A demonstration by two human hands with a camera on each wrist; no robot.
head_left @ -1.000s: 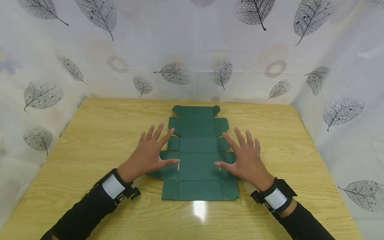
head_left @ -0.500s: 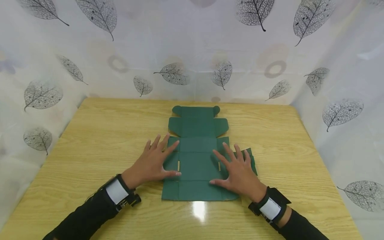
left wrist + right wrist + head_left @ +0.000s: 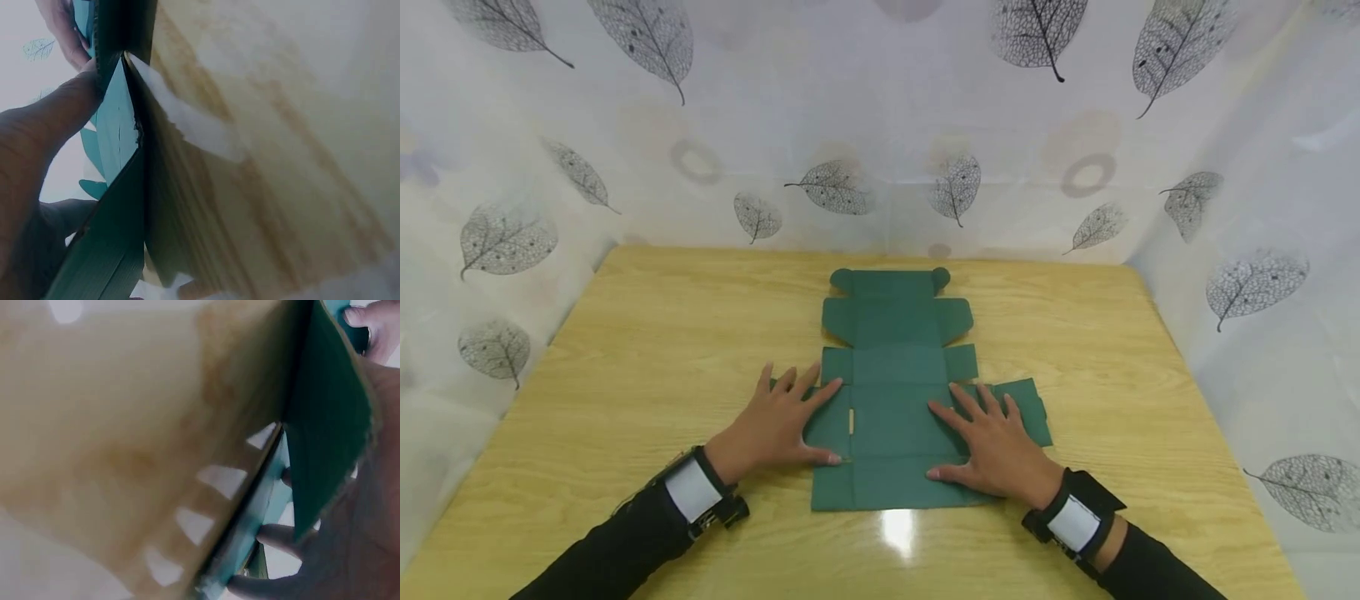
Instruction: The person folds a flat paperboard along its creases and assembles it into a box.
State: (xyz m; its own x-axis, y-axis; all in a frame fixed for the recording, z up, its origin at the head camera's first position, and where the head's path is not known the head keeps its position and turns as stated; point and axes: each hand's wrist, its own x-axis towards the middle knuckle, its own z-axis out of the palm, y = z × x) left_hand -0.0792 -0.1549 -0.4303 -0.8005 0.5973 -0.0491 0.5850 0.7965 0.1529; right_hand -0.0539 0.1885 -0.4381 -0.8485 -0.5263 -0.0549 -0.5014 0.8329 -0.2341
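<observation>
A green unfolded cardboard box (image 3: 898, 417) lies spread on the table, with flaps at both sides and two rounded tabs at the far end. My left hand (image 3: 775, 429) rests on its left side flaps, fingers spread. On the right flaps lies my right hand (image 3: 1000, 450), its fingers also spread and nearly straight. In the left wrist view, the left hand (image 3: 37, 144) is beside a green flap (image 3: 106, 231) that stands off the table. The right wrist view has the right hand (image 3: 369, 506) behind a raised green flap (image 3: 331, 419).
The wooden table (image 3: 662, 333) extends on both sides of the cardboard. A white curtain (image 3: 887, 100) with dark leaf prints stands behind it and along both sides. Glare (image 3: 897, 530) shines near the front of the table.
Both hands have come down and nearer the body, onto the cardboard's near flaps. The cardboard has shifted slightly toward the person, and its right outer flap has come into view.
</observation>
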